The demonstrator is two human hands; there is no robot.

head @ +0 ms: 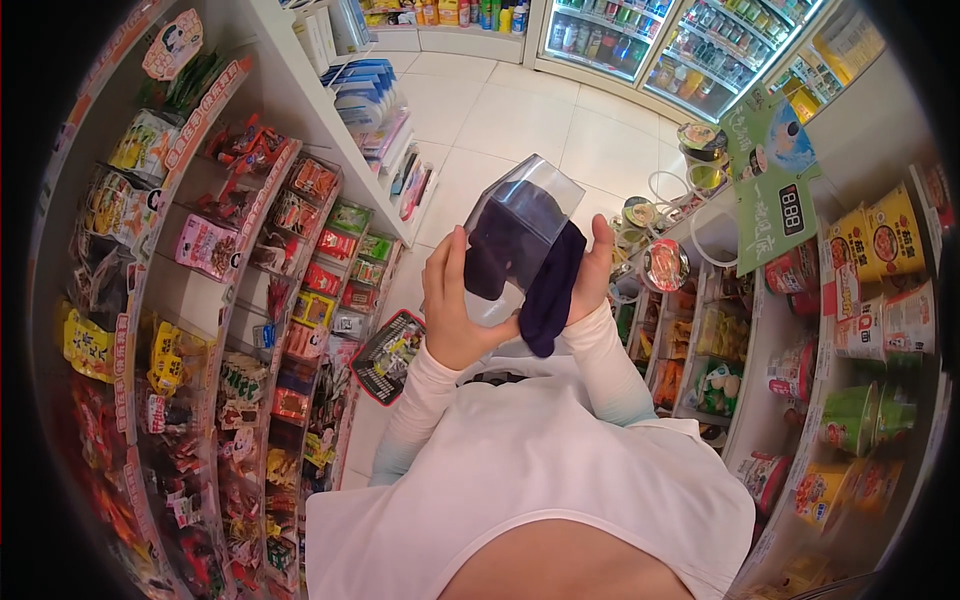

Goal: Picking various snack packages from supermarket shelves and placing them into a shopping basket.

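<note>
A clear plastic box (537, 196) is held up at mid-view, tilted, with a dark purple cloth (553, 307) seen through it and hanging out beside it. My left hand (459, 300) is on the box's left side, its fingers along the wall and its thumb pointing towards the cloth. At the right, my right hand (591, 277) is against the cloth, palm turned to the box, thumb raised. Whether the right fingers close on the cloth is hidden behind it.
Snack shelves (259, 300) with packets in clear bins line the left. Instant noodle shelves (825, 322) line the right, with a green hanging sign (780, 180). A black basket with a red rim (388, 358) holds packets on the tiled floor (517, 112). Drink coolers (660, 52) stand beyond.
</note>
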